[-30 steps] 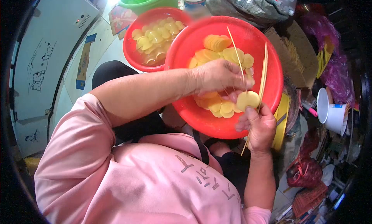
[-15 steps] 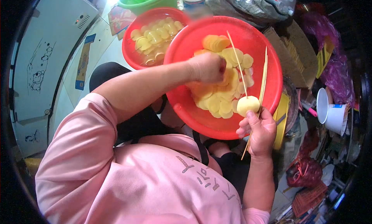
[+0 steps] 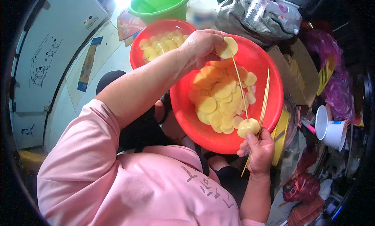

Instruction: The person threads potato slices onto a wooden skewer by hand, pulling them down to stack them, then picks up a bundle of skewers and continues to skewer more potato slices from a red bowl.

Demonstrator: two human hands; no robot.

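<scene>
My left hand (image 3: 205, 48) is closed on a round potato slice (image 3: 227, 48) at the upper tip of a bamboo skewer (image 3: 240, 83). In my right hand (image 3: 258, 151), closed near the basin's lower right rim, is the lower end of that skewer, with potato slices (image 3: 248, 128) threaded on it. Several bare skewers (image 3: 265, 99) are also gripped there, slanting up past the thumb. Between and below the hands, the red basin (image 3: 195, 130) holds a heap of loose potato slices (image 3: 220, 105), some tinted orange by the light.
Behind my left forearm, a smaller red basin (image 3: 137, 50) holds skewered slices in liquid. A green tub (image 3: 160, 9) and a blurred white bucket (image 3: 202, 9) stand beyond. A grey sack with plastic bottles (image 3: 256, 15), a cardboard box (image 3: 295, 71) and white bowls (image 3: 332, 128) are to the right.
My left hand has risen from the slice heap to the skewer's tip with a potato slice. My right hand still holds the skewers; the whole view has shifted slightly.
</scene>
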